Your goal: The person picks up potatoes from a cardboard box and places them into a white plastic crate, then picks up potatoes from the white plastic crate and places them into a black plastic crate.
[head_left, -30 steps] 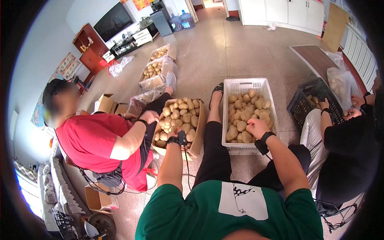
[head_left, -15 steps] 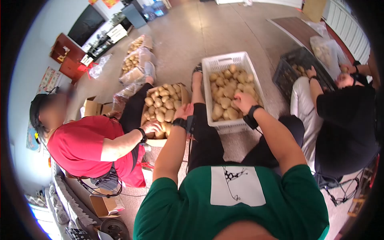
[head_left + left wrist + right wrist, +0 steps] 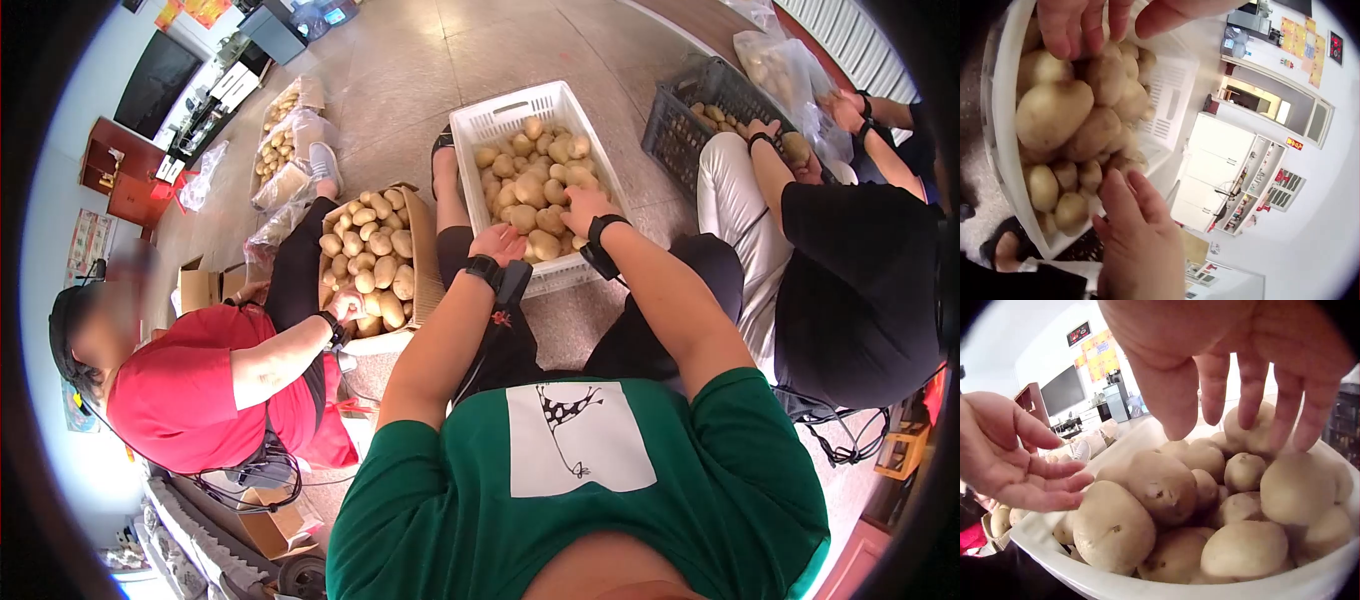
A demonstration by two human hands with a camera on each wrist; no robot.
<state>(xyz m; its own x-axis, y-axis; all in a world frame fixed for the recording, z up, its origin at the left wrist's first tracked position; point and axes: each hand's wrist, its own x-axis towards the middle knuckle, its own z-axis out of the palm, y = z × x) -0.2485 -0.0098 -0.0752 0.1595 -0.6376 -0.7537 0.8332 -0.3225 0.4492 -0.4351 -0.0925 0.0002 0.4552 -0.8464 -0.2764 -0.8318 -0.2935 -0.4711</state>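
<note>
A white plastic crate full of potatoes stands on the floor in front of me. My left hand is at the crate's near left rim, palm open and empty, fingers relaxed. My right hand hovers over the potato pile with straight, spread fingers and holds nothing. In the left wrist view my left fingers hang just above the pale potatoes, and my right hand reaches in from the other side.
A cardboard box of potatoes lies left of the crate, with the hand of a person in red in it. At the right a person in black works at a black crate. More bagged potatoes lie on the tiled floor beyond.
My left hand has moved from the cardboard box to the white crate's near rim. My right hand has stayed over the crate's potatoes. The head view has tilted downward.
</note>
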